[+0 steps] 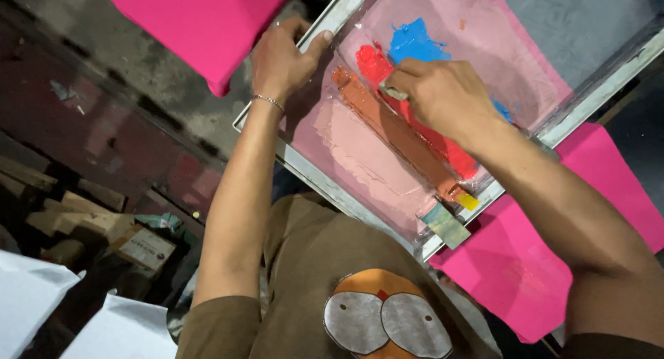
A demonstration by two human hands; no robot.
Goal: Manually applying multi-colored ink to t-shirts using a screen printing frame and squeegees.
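Pink-stained printing screen (443, 68) lies tilted over pink fabric (526, 262). I see the left hand (280, 61) clamped on its metal frame edge; the right hand (443, 99) is closed around a squeegee (393, 93) amid red, blue, brown ink.

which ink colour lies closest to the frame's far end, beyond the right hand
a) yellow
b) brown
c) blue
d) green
c: the blue ink sits past the right hand, beyond the red ink, while the left hand grips the screen frame at its edge.
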